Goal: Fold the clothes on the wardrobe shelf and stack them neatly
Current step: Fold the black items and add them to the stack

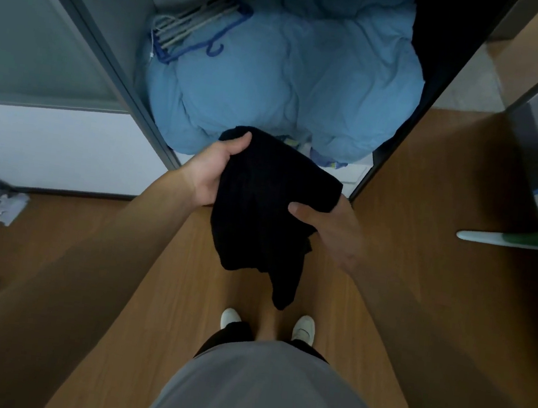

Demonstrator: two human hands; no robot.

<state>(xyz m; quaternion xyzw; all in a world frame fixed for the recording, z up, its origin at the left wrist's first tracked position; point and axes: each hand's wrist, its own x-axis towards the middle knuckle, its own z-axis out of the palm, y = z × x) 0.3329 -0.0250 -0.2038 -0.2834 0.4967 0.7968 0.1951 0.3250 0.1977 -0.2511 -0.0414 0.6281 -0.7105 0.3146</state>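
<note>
— How is the cloth held?

— The black garment (260, 209) is gripped at its upper edge by the left hand (213, 176), with the thumb curled over the top. Lower down it is pinched by the right hand (322, 230), with the thumb pressed on the cloth and the fingers hidden beneath. It is held bunched in the air before the wardrobe, one end hanging toward the floor (152, 257).

— What might be spoiled from here?

— If the hanging end is not gathered in, a lopsided fold would probably be made. If either grip is eased, the cloth could be dropped. No flat spot is seen inside, so a fold laid there could be expected to slump.

— And round about?

— The wardrobe bay is filled by a puffy blue duvet (276, 79), and a bundle of hangers (194, 25) is laid at its left rear. Wood-pattern flooring is seen below, with white shoes (303, 328), a crumpled white scrap (10, 206) at left and a door handle (494, 237) at right.
</note>
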